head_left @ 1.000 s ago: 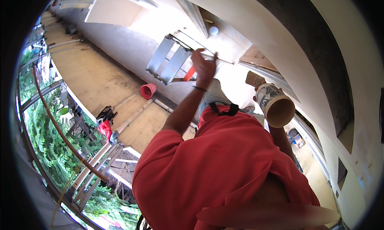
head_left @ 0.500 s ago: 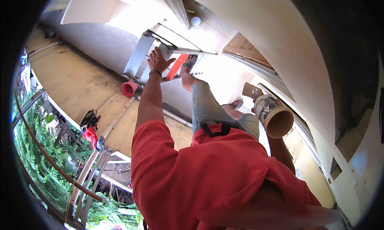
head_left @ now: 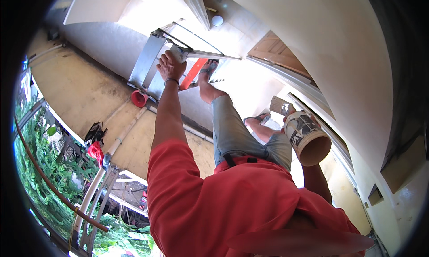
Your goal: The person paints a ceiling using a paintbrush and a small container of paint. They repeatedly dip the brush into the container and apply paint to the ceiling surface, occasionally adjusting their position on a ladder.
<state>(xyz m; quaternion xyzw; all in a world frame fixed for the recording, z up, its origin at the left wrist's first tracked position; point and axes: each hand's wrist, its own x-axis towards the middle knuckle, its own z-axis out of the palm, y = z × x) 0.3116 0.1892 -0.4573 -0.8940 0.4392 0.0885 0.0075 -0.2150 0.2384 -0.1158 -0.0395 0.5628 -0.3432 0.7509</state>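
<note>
A metal stepladder (head_left: 145, 60) stands ahead of me, with a red strip (head_left: 193, 74) on it. My left hand (head_left: 171, 66) rests on its top part, fingers bent over the edge. On the right, my right hand (head_left: 286, 119) is closed, mostly hidden behind a white, paint-smeared bucket (head_left: 304, 129). The bucket is tilted, its tan round end toward me. A wide paintbrush (head_left: 280, 105) sticks out beside it, held by the same hand. One sandalled foot (head_left: 208, 67) is raised by the red strip; the other foot (head_left: 259, 119) is lower and farther right.
A stained yellowish ledge (head_left: 76, 87) runs along the left, with a pipe (head_left: 129, 127) and a red pot-like container (head_left: 139, 98) on it. Green plants (head_left: 49, 163) lie beyond its edge. A pale wall (head_left: 330, 47) curves on the right, with a brown wooden door (head_left: 279, 54) below.
My left hand has shifted slightly left and its fingers, spread before, now bend over the ladder's top. The bucket and brush remain in my right hand. The whole view has moved a little.
</note>
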